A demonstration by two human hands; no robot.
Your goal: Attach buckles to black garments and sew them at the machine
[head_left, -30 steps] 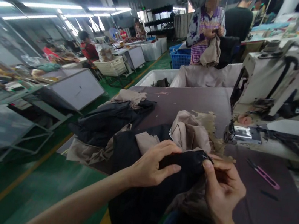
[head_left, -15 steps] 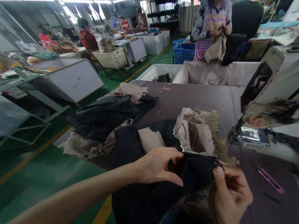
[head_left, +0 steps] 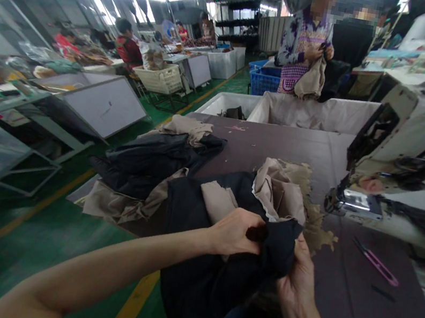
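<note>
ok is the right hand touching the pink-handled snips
Apart. The head view shows a strip of brown tabletop between the right hand and the pink-handled snips.

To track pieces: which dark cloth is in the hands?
The nearer cloth, held by left hand and right hand; the farther cloth lies untouched at left.

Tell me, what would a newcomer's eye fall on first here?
Probably the left hand and right hand, both bare, holding bunched dark cloth at lower centre. Next, the big pale sewing machine at right, with pink snips on the tabletop nearer the camera. Beyond the table, a person in purple patterns holds beige cloth.
</note>
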